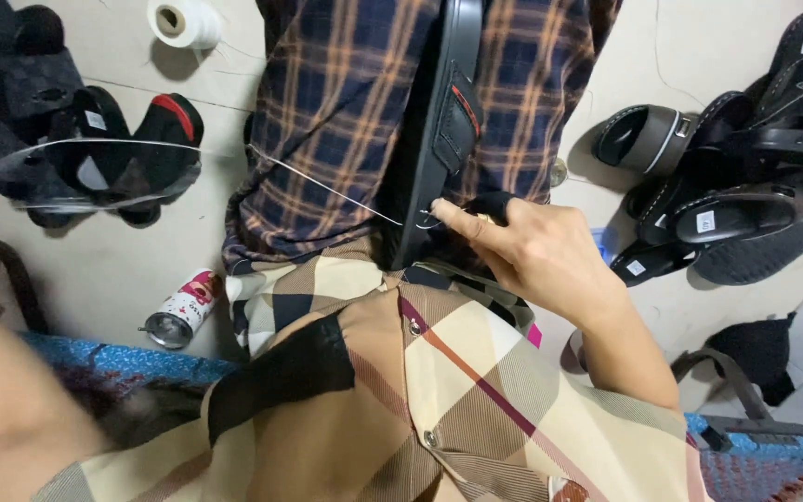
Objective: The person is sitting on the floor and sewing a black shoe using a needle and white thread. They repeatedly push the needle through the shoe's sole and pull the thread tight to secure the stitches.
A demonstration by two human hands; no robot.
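Grip of right hand (536,246) is narrow, fingertips pinching a needle (429,220) at the edge of a black sandal (443,121) braced upright on the plaid lap so white thread (327,186) pulls taut leftward; left hand is out of view.

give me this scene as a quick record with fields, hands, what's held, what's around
right hand: fingertips pinch at the edge of a black sandal where a white thread meets it
left hand: only a blurred forearm at lower left, grip unseen
thread: taut, running left from the sandal
lap: dark plaid cloth
floor: thread spool, small can, black sandals at right, dark shoes at left
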